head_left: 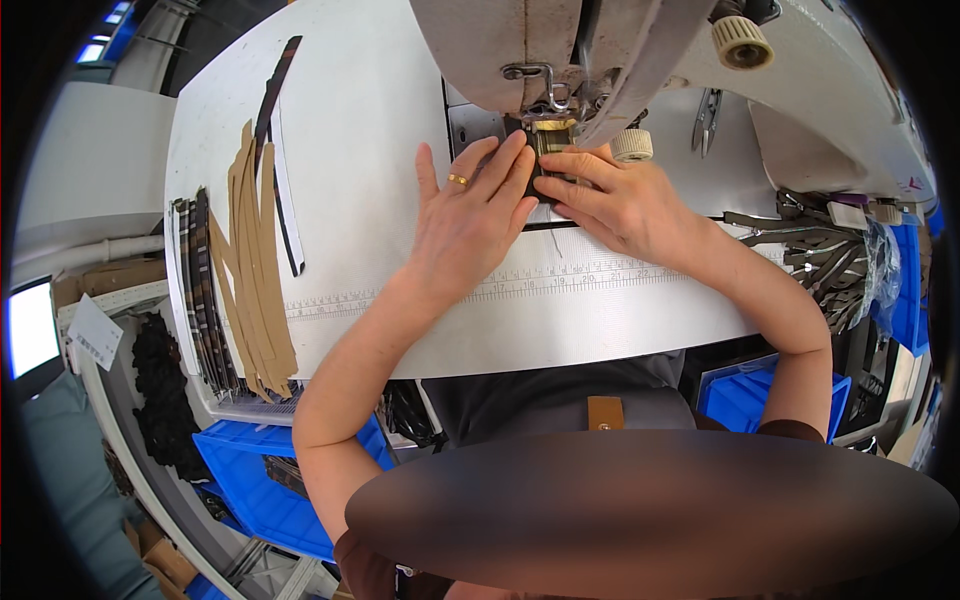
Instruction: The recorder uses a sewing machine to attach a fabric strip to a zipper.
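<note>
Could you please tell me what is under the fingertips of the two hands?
Dark material shows between the left hand and the right hand, near the sewing machine head. Its parts beneath the hands are covered, so its full shape cannot be told.

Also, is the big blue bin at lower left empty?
Not empty: dark pieces show inside the blue bin. How full, I cannot tell; the left arm covers part.

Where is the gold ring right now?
In the head view, the gold ring is on the ring finger of the left hand, just left of centre, near the sewing machine head.
</note>
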{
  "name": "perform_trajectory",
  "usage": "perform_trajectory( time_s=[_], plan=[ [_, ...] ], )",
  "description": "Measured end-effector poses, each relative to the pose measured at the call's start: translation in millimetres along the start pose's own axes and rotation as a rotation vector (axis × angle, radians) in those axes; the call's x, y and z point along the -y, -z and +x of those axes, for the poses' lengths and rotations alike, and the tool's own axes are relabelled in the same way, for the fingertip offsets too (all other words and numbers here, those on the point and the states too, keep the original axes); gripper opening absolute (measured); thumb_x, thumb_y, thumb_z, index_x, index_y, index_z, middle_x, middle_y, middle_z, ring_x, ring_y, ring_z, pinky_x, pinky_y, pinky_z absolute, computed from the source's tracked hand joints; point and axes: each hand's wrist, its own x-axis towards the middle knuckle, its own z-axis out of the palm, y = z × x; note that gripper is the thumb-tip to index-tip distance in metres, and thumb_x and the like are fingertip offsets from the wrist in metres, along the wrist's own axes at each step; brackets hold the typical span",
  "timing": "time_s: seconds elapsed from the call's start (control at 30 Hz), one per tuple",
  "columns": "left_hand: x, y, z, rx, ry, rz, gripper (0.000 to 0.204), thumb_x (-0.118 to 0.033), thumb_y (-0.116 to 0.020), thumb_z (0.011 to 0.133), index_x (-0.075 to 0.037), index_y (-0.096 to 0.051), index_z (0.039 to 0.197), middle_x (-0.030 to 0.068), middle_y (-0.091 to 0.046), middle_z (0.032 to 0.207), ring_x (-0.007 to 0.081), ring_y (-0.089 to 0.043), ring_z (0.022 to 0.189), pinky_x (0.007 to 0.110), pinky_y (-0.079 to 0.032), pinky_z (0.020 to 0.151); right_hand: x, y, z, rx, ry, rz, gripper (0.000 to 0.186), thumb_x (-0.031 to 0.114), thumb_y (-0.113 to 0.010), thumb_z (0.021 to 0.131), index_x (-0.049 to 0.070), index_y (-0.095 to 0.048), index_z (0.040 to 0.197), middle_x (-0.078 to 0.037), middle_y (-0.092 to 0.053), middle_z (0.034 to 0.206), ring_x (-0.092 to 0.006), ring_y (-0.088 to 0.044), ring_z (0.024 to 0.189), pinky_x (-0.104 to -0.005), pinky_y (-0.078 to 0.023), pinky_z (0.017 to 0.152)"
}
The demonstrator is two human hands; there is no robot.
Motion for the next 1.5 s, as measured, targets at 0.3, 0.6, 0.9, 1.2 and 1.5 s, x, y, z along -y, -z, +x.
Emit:
perform_trajectory(
  time_s=[0.3,0.6,0.9,1.2,1.5],
  plan=[
    [21.6,-9.0,11.8,-0.132,-0.095,-0.067,0.019,-0.014,-0.072,0.079,-0.012,-0.070,0.098,-0.0056,-0.065,0.107,0.0154,-0.063,0.093,0.060,-0.028,0.106,-8.9,-4.3,4.7,-0.129,-0.002,-0.063,0.028,0.011,-0.072,0.076,0.006,-0.070,0.103,-0.004,-0.067,0.099,-0.0235,-0.061,0.092,-0.0340,-0.050,0.069],
    [25.0,-8.3,10.9,-0.122,-0.099,-0.062,0.019,-0.015,-0.071,0.081,-0.013,-0.073,0.100,-0.0045,-0.068,0.107,0.0165,-0.064,0.089,0.057,-0.022,0.109,-3.1,-6.3,0.9,-0.149,0.000,-0.131,0.028,0.009,-0.070,0.070,0.005,-0.071,0.098,-0.002,-0.062,0.094,-0.0211,-0.058,0.080,-0.0333,-0.048,0.065],
    [21.5,-6.8,15.1,-0.079,-0.086,-0.006,0.027,-0.020,-0.068,0.085,-0.008,-0.069,0.109,-0.0012,-0.067,0.115,0.0166,-0.061,0.102,0.058,-0.017,0.111,-5.8,-7.2,6.0,-0.168,-0.028,-0.134,0.024,0.008,-0.069,0.072,0.002,-0.069,0.095,-0.006,-0.062,0.093,-0.0246,-0.058,0.083,-0.0358,-0.048,0.069],
    [24.5,-11.4,14.9,-0.021,-0.059,0.000,0.031,-0.018,-0.062,0.088,-0.004,-0.063,0.116,0.0023,-0.060,0.126,0.0186,-0.054,0.114,0.068,-0.021,0.106,4.2,3.7,1.5,-0.062,-0.157,-0.199,0.018,0.008,-0.070,0.077,0.002,-0.065,0.093,-0.010,-0.059,0.094,-0.0266,-0.057,0.082,-0.0376,-0.045,0.071],
    [60.1,33.8,48.5,0.076,0.457,-0.676,0.028,-0.013,-0.058,0.089,-0.003,-0.068,0.113,0.0092,-0.070,0.100,0.0162,-0.064,0.090,0.030,-0.048,0.086,11.2,15.3,-18.0,-0.063,-0.185,-0.130,0.030,0.008,-0.070,0.079,0.002,-0.064,0.108,-0.008,-0.061,0.107,-0.0280,-0.059,0.097,-0.0397,-0.048,0.082]
  ],
)
